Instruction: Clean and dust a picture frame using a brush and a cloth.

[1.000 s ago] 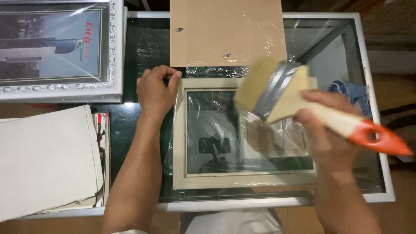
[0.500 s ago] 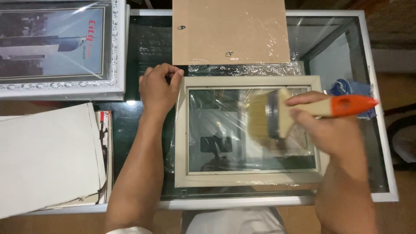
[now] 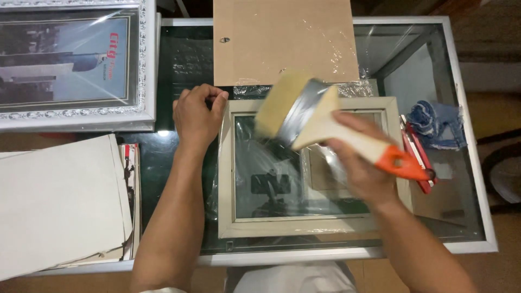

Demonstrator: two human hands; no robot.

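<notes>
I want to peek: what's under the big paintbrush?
Under the paintbrush lies the cream picture frame, its glass wrapped in clear plastic. The right hand and brush cover the frame's upper middle.

Glass-topped table (image 3: 467,135), wooden floor (image 3: 499,108)

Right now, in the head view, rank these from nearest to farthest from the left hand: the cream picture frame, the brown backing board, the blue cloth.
1. Cream picture frame: the left hand rests at its top left corner.
2. Brown backing board: just above and right of the hand, at the table's far edge.
3. Blue cloth: far right side of the glass table, beyond the frame.
</notes>
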